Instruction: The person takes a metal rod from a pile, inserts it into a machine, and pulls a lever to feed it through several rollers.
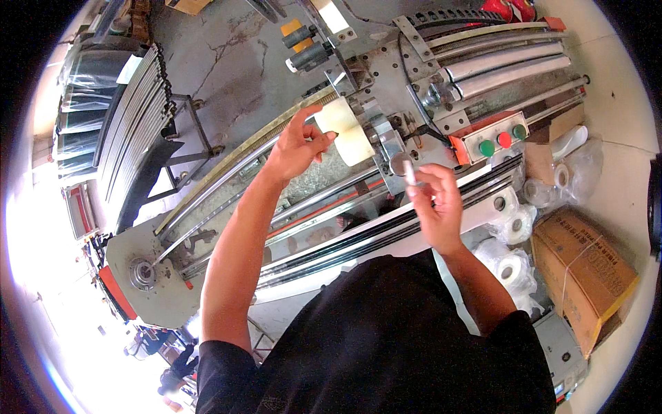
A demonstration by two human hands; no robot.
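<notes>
Over a long metal machine (pixel 324 181) with rails, my left hand (pixel 300 148) reaches in with its index finger stretched out and its thumb apart. Its fingertips are at the left edge of a cream-coloured block (pixel 345 132), and I see nothing gripped in it. To the right, my right hand (pixel 438 207) pinches a short white stick (pixel 409 173) between thumb and fingers. The stick points up beside a round metal part (pixel 398 164) of the machine's carriage; whether they touch is unclear.
A control box (pixel 500 140) with green and red buttons sits right of the carriage. Wrapped white rolls (pixel 512 265) and a cardboard box (pixel 583 272) stand at the right. Black strips (pixel 134 127) rest on a rack at the left. Long black bars (pixel 345 245) lie along the near side.
</notes>
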